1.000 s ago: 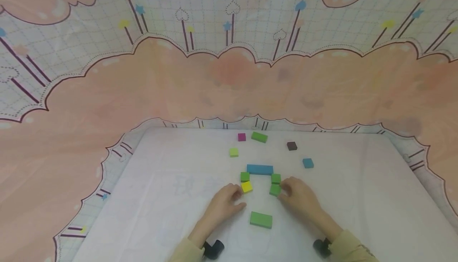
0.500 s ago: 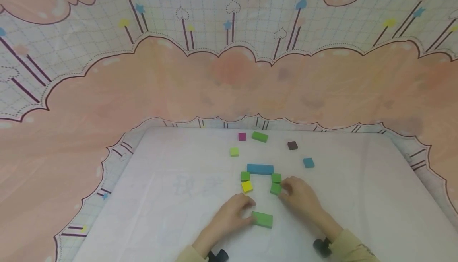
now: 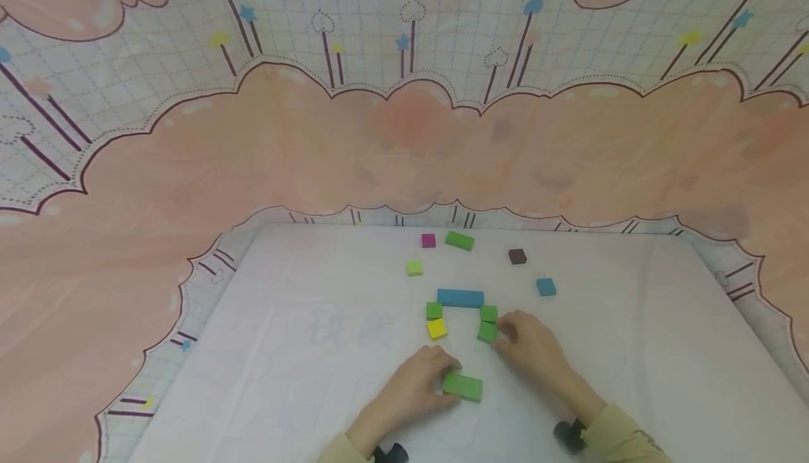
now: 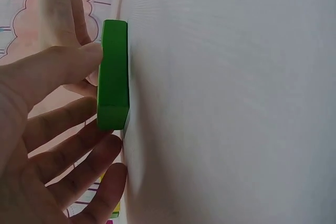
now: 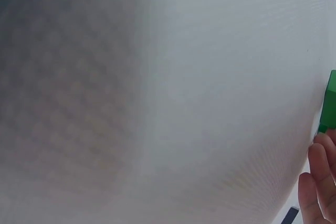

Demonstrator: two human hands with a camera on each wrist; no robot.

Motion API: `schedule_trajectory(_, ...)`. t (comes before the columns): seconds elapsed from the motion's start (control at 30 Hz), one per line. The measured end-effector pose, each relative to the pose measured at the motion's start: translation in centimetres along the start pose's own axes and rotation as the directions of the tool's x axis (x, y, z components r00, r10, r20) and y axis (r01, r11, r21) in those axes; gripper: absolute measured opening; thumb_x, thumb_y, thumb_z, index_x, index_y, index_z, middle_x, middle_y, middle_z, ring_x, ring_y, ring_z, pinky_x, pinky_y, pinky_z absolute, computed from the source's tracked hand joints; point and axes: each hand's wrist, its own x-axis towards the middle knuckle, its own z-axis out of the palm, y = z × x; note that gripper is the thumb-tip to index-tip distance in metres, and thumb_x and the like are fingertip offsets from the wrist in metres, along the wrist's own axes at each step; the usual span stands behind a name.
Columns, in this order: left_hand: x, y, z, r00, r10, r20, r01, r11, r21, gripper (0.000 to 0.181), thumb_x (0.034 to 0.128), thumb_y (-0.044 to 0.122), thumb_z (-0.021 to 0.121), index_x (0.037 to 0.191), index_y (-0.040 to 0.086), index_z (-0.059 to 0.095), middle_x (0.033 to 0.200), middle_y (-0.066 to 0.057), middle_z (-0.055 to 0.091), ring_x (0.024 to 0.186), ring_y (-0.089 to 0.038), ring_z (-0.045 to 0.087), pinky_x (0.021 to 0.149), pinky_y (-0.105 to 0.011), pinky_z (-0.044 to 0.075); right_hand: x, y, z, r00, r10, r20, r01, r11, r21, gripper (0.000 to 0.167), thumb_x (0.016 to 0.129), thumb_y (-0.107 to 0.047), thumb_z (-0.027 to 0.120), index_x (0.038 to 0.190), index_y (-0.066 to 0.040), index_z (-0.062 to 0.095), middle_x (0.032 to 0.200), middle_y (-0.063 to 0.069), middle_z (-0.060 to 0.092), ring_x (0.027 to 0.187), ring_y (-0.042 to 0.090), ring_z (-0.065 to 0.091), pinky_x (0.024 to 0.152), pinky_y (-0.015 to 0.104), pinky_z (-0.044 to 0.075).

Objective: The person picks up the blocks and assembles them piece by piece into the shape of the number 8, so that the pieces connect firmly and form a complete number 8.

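Note:
In the head view, my left hand (image 3: 417, 389) is at the left end of a long green block (image 3: 464, 387), thumb on its near side and a finger on its far side. The left wrist view shows the thumb against that green block (image 4: 114, 72), other fingers spread below. My right hand (image 3: 537, 350) rests beside a small green block (image 3: 487, 332), fingertips at its right side. Another green block (image 3: 489, 313) lies just beyond it. A long blue block (image 3: 460, 298) spans the top, with a green cube (image 3: 434, 310) and a tilted yellow block (image 3: 437, 329) down its left side.
Farther back on the white table (image 3: 284, 350) lie a magenta cube (image 3: 428, 240), a green block (image 3: 459, 240), a light green cube (image 3: 414, 268), a dark block (image 3: 517, 256) and a blue block (image 3: 546, 287). A patterned cloth (image 3: 404, 147) hangs behind.
My left hand has left the yellow block and moved nearer to me and right, to the long green block, closing round its left end. The right hand has stayed in place.

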Motion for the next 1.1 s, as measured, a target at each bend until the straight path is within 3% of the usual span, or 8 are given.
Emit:
schedule_trajectory(0.33,0.27,0.26,0.07,1.0,0.007,0.017,-0.008,0.999,0.035,0.038,0.0773,0.028,0.078,0.113,0.019,0.067,0.097,0.013,0.059,0.082,0.003,0.045,0.072,-0.013,0.044,0.06,0.03,0.1,1.0,0.018,0.003,-0.018,1.0,-0.002,0.033,0.083,-0.022,0.071,0.113,-0.011,0.065,0.109,0.006,0.067,0.102,0.023,0.061,0.09,0.044,0.053)
schedule_trajectory(1.1,0.45,0.51,0.26,1.0,0.007,0.005,-0.008,0.999,0.054,0.029,0.0778,0.025,0.078,0.105,0.02,0.069,0.092,0.014,0.057,0.079,0.003,0.042,0.068,-0.011,0.041,-0.15,-0.11,-0.11,1.0,0.029,0.011,-0.03,0.999,0.023,0.03,0.084,-0.021,0.07,0.111,-0.01,0.065,0.107,0.005,0.066,0.098,0.021,0.061,0.088,0.042,0.054)
